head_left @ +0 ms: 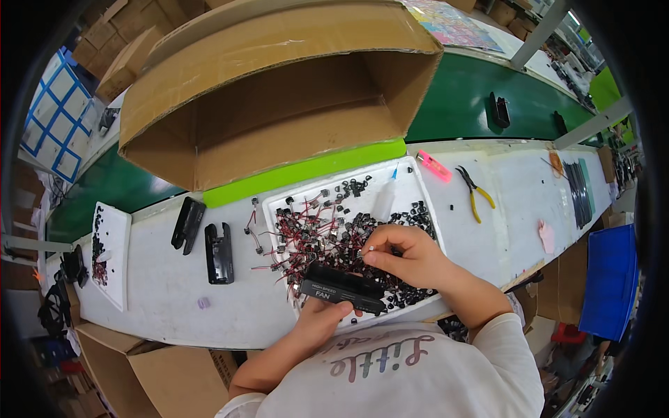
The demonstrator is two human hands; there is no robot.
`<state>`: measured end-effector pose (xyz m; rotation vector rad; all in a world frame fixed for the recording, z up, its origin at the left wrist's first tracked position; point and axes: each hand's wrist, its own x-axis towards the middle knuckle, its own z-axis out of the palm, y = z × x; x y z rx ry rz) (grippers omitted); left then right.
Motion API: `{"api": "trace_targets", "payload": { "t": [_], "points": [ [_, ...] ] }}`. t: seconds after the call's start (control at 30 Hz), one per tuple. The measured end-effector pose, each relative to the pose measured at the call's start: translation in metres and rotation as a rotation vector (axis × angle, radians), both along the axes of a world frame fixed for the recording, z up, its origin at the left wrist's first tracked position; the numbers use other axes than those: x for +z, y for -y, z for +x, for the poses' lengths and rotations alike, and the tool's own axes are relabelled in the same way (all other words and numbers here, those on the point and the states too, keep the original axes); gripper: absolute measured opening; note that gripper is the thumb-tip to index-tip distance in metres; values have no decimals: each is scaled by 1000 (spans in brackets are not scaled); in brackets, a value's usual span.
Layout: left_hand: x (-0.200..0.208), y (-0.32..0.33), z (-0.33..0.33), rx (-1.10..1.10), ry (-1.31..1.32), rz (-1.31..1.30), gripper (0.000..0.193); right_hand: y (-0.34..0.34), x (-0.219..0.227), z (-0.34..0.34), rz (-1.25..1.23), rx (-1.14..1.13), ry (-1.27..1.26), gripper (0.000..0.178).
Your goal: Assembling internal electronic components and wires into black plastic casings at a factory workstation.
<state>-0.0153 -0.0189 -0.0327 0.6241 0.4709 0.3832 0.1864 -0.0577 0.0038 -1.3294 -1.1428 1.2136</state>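
The left hand [322,317] grips a long black case [341,288] from below, thumb along its near side and fingers wrapped under it, with the hollow side turned up. The right hand [410,259] is just above and to the right of it, thumb and forefinger pressed together on a small piece [365,252] too tiny to make out. The case sits over the near part of a white tray [419,182], below the right hand's fingertips. Ahead and to the left of the right hand, wired parts [304,233] with red and black leads lie heaped in the tray, and small black bits [419,214] lie around that hand. A bottle [384,202] with a blue tip lies just beyond the right hand. Farther out to its right, on the desk [157,296], are a pink lighter-like thing [435,166] and pliers [476,195] with yellow handles. To the left of both hands, two more black cases [220,256] lie near each other. A big cardboard box [279,73] stands beyond the hands, its hollow side facing them
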Motion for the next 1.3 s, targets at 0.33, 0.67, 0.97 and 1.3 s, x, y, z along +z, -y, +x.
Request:
{"api": "trace_targets", "payload": {
  "t": [0.33,0.67,0.97,1.3],
  "points": [
    [-2,0,-1,-18,-5,33,43,2,-2,4,-94,-32,-213,7],
    [8,-8,9,46,175,96,58,4,9,9,156,-21,93,12],
    [12,-12,4,-15,159,213,57,4,14,5,372,-12,301,12],
    [20,-24,-3,187,199,256,56,7,21,28,174,132,779,10]
  ]
}}
